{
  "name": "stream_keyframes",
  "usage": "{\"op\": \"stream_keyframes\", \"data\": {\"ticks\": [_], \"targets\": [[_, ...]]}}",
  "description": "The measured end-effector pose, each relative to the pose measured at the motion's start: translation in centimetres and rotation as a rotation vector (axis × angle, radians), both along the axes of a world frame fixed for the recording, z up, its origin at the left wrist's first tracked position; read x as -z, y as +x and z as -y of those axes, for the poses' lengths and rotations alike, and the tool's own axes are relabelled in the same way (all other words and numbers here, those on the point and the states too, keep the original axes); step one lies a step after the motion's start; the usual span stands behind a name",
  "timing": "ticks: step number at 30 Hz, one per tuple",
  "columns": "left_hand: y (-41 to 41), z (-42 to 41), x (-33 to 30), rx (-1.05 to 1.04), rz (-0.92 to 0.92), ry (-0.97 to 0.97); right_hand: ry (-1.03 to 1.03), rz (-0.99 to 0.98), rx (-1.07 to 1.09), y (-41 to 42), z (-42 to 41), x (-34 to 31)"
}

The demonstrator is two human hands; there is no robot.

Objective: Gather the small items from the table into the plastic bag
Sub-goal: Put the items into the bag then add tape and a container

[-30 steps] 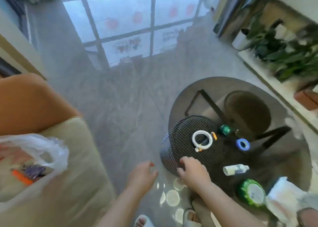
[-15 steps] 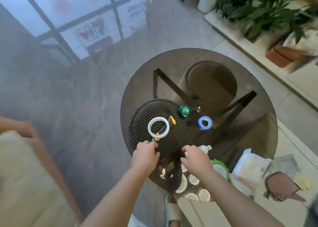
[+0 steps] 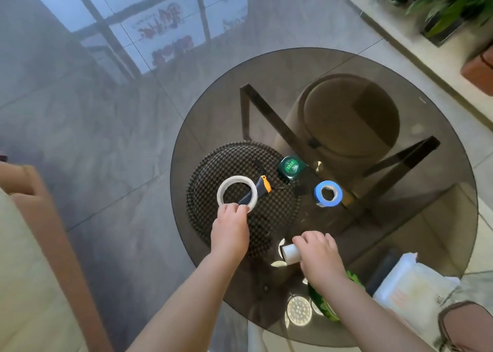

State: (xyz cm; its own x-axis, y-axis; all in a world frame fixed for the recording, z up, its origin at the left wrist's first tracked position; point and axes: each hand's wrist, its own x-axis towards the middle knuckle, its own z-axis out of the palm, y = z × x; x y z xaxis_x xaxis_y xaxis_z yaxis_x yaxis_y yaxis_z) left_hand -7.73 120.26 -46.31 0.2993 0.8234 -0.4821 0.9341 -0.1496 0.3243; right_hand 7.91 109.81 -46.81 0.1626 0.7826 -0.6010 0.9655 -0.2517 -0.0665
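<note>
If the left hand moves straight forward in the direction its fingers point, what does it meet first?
The left hand already touches the white tape ring. Beyond that, probably the black utility knife with orange tip lying through the ring; depth is unclear.

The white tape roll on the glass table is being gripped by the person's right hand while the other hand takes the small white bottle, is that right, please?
Not quite: in the head view it is the left hand whose fingers grip the white tape roll at its near edge. The right hand is the one closing on the small white bottle. Both lie on the glass table, as you said.
</note>
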Motion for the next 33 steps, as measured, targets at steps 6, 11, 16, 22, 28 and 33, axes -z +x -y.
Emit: {"op": "stream_keyframes", "data": {"ticks": [6,11,16,22,28,33], "targets": [[0.4,-1.0,1.0,-0.104,0.044,0.037,0.027,-0.017,-0.047,0.0,-0.6,0.7],[-0.2,-1.7,0.8,-0.073,0.045,0.055,0.047,-0.089,-0.023,-0.9,-1.8,-0.4],[-1.9,-2.1,-0.3,-0.168,0.130,0.017,0.078,-0.159,0.066,-2.9,-3.5,-2.6],[-8.8,-2.7,-2.5,-0.489,0.284,-0.153,0.034,-0.290,0.255,-7.7,-5.5,-6.0],[-20.2,-3.0,-6.4,-0.663,0.354,-0.153,-0.004,-0.580,0.467,-16.9,-8.8,-10.1],[-30.1,-2.5,-10.0,-0.789,0.388,-0.082,-0.041,-0.728,0.449,-27.4,-12.0,-13.5]]}}
